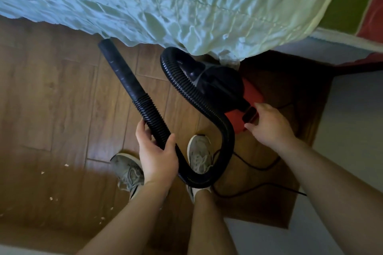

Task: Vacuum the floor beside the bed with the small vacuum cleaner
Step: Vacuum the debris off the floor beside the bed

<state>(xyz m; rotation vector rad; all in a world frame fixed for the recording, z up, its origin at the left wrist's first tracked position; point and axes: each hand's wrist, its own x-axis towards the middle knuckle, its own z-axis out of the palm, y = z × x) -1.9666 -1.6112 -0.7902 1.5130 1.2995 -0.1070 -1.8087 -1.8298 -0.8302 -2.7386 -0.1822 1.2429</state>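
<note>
A small red and black vacuum cleaner [226,87] sits close to the bed's corner, above the wooden floor [51,99]. Its black ribbed hose [199,97] loops from the body down past my feet and up to a smooth black nozzle tube [120,70], whose tip reaches the hem of the pale green bedsheet [145,12]. My left hand [156,153] grips the ribbed hose just below the tube. My right hand [267,124] holds the black handle at the vacuum's red end. Small pale crumbs [50,198] lie on the floor at lower left.
My two feet in grey sneakers [200,156] stand between the hose loop and the crumbs. A black power cord [257,168] trails across the floor to the right. A pale wall or panel [348,130] bounds the right side. A red and green cover [364,6] lies at upper right.
</note>
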